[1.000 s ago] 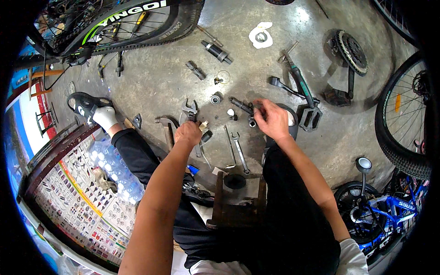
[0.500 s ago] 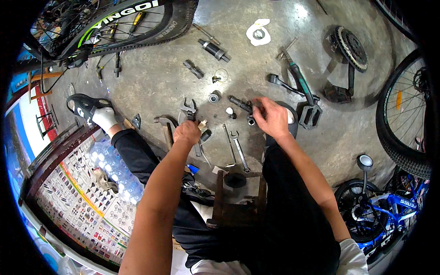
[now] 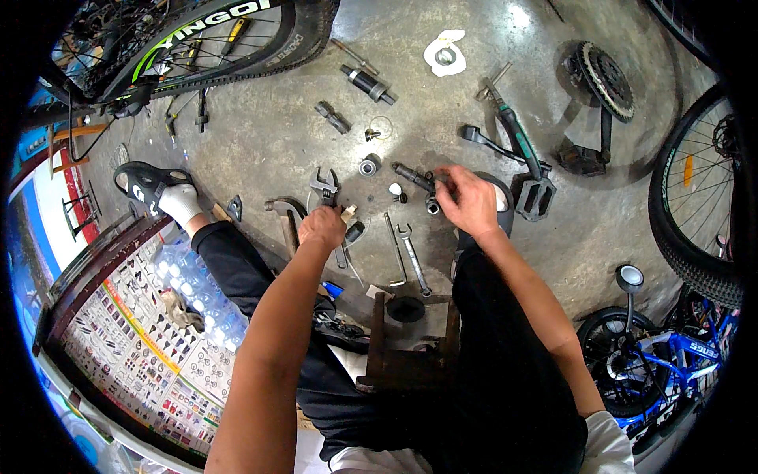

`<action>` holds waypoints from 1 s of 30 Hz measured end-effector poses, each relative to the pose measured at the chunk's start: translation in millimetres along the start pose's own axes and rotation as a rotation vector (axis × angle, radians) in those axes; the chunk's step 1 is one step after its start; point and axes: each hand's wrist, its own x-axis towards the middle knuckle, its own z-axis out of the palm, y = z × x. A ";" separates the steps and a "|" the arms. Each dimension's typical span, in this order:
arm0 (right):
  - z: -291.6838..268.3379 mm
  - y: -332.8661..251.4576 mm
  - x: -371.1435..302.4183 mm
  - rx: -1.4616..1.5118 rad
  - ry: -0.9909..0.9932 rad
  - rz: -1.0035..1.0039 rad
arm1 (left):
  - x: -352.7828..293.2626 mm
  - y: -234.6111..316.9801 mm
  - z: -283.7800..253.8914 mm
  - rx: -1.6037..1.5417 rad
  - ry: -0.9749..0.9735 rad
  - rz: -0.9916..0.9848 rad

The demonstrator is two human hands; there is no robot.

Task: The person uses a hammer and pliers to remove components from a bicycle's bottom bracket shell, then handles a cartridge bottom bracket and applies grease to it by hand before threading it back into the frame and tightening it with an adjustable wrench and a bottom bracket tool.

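My left hand (image 3: 320,227) is closed over an adjustable wrench (image 3: 324,183); its jaws stick out beyond my fingers and part of its handle shows below. Beside those fingers are a small tan piece (image 3: 349,212) and a dark round-ended piece (image 3: 355,231). My right hand (image 3: 470,202) has its fingers bent round a dark metal tool (image 3: 414,175) with a socket-like end, low over the floor; my fingers hide part of it. Between my hands lie a metal ring-shaped part (image 3: 368,165), a small white-capped part (image 3: 396,190), a combination wrench (image 3: 411,261) and a thin rod (image 3: 394,249).
Farther off lie a bottom bracket cartridge (image 3: 368,84), a dark cylindrical part (image 3: 332,117), a crank arm with pedal (image 3: 537,197), a green-handled tool (image 3: 515,130) and a chainring crankset (image 3: 606,83). A hammer (image 3: 286,208) is left; a wooden stool (image 3: 410,371) stands between my legs. Bicycle wheels (image 3: 695,197) flank the area.
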 end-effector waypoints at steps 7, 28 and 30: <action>-0.1 0.0 0.8 0.010 0.014 -0.015 | 10.6 -14.0 15.9 0.056 0.032 0.120; -2.5 -4.6 1.6 0.006 -0.009 0.011 | 4.0 -7.7 9.5 -0.007 0.044 0.059; -1.3 -2.3 0.8 -0.001 -0.005 0.008 | -0.3 -5.1 6.4 -0.011 0.048 0.058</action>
